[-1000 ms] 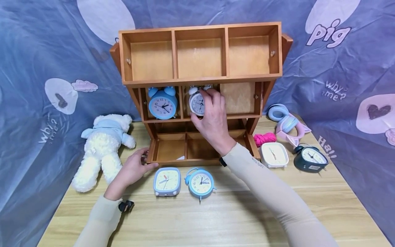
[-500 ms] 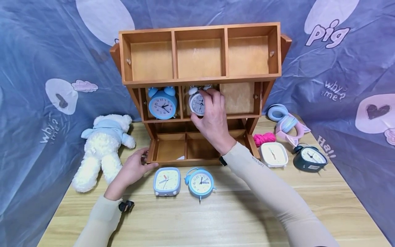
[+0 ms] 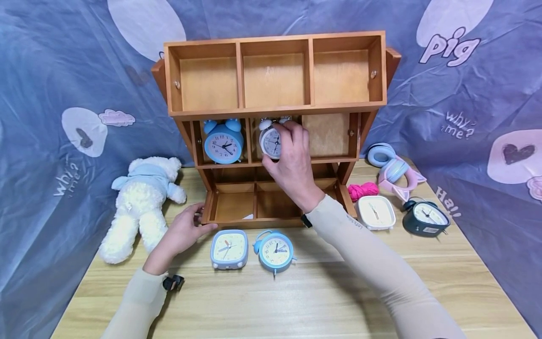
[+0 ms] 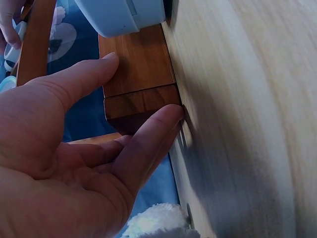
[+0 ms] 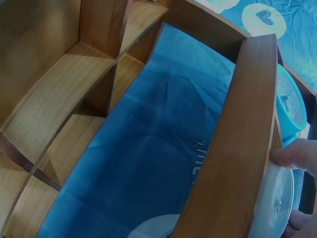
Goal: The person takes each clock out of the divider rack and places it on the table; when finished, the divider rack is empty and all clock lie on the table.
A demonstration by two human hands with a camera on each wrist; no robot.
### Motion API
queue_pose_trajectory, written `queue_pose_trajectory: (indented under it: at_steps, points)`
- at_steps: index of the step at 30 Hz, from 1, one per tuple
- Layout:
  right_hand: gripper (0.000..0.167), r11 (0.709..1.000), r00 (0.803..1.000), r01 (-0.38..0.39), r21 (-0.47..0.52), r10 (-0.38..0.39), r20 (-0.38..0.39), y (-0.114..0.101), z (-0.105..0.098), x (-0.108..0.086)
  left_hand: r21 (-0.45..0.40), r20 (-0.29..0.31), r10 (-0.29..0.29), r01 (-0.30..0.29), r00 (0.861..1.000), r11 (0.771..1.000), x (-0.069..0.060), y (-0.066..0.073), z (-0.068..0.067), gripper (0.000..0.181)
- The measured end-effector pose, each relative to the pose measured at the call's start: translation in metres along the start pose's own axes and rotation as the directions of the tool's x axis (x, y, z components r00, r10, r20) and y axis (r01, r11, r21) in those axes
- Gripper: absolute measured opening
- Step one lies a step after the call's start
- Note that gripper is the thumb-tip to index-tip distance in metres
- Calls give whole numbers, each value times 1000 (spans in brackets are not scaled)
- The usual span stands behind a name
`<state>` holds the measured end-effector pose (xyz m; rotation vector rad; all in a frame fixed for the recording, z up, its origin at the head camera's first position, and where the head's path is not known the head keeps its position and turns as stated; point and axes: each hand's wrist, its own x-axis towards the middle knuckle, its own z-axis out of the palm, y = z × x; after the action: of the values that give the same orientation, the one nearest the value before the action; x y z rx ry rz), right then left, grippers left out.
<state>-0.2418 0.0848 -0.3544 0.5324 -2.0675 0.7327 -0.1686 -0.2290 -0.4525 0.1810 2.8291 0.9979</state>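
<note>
My right hand (image 3: pixel 293 165) grips a white twin-bell alarm clock (image 3: pixel 269 142) by its side, in the middle compartment of the wooden rack's second tier. Its fingers cover the clock's right part. In the right wrist view thumb and fingers hold the rim of this white clock (image 5: pixel 274 199). My left hand (image 3: pixel 183 233) holds the lower left corner of the wooden rack (image 3: pixel 271 111). The left wrist view has the thumb on the front of that rack corner (image 4: pixel 141 74) and fingers at its end. A blue twin-bell clock (image 3: pixel 223 143) stands in the compartment to the left.
A square blue clock (image 3: pixel 229 249) and a round blue clock (image 3: pixel 275 252) stand before the rack. To its right are a white clock (image 3: pixel 376 213), pink yarn (image 3: pixel 363 190), cat-ear headphones (image 3: pixel 395 172) and a dark green clock (image 3: pixel 425 218). A plush bear (image 3: pixel 141 207) lies left.
</note>
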Motion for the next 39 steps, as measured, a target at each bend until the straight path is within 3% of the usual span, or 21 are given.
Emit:
queue_pose_trajectory:
  at_steps: [39]
  points:
    - [68,998,1000,-8,68,6,22,-9,-29,0,-11,11,-12,12,1000,1000,0,0,0,82]
